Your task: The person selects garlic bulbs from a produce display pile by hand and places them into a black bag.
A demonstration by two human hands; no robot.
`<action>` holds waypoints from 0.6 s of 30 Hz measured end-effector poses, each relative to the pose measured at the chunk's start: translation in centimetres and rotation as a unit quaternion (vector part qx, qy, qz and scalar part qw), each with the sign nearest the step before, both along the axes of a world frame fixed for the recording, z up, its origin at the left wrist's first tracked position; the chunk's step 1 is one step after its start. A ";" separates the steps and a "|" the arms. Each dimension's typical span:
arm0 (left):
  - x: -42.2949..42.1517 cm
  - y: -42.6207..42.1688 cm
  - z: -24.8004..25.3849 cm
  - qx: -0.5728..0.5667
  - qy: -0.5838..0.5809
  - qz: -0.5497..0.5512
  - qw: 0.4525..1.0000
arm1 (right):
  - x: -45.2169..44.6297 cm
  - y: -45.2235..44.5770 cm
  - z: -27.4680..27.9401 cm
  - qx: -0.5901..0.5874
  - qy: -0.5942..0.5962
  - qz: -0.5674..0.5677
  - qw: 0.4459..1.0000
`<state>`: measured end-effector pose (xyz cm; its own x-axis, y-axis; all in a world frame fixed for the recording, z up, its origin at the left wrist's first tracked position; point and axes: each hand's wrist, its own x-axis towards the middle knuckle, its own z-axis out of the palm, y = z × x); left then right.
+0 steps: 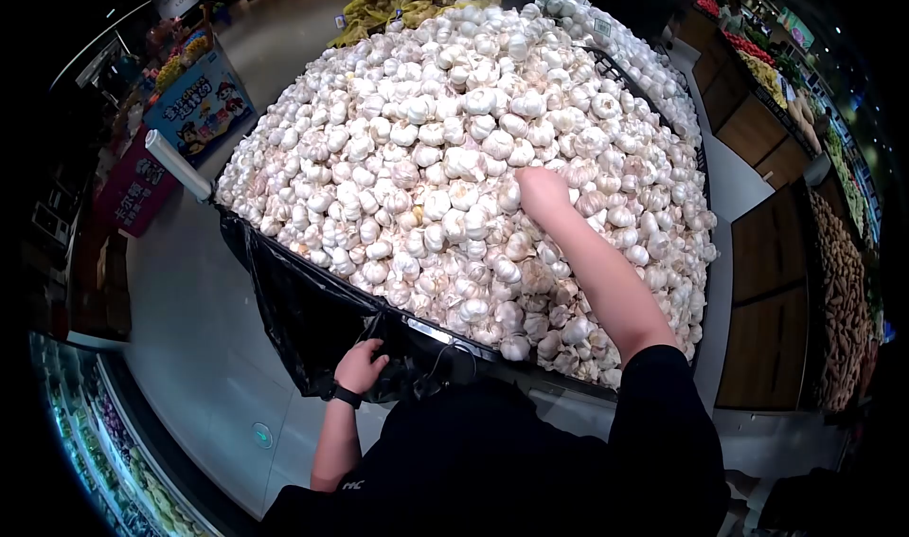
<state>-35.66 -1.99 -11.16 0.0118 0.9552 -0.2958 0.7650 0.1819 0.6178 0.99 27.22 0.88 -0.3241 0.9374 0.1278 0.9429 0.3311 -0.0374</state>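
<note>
A big heap of white garlic bulbs (pixel 436 149) fills a black-edged display bin in front of me. My right hand (pixel 543 194) reaches over the middle of the heap, fingers curled down among the bulbs; what they hold, if anything, is hidden. Along the near left edge of the bin hangs a black plastic bag (pixel 284 295), its mouth partly spread. My left hand (pixel 359 366), with a dark watch on the wrist, is closed at the bag's right side, its fingers against the black plastic.
A white post (pixel 178 165) stands at the bin's left corner. Yellow net sacks (pixel 388 5) lie behind the heap. To the right are wooden produce stands (pixel 769 295); a blue printed box (pixel 201 106) stands left, and a refrigerated shelf (pixel 114 442) at lower left.
</note>
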 end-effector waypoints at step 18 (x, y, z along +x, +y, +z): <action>0.1 -2.3 1.8 -0.023 0.065 0.040 0.997 | 0.9 2.5 -0.2 -0.014 0.006 0.039 0.999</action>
<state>-35.61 -4.33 -9.32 -0.1058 0.9369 -0.3331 0.8192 0.2720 0.5049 1.92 29.68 0.64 -0.3955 0.9124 0.1055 0.9134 0.4028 -0.0596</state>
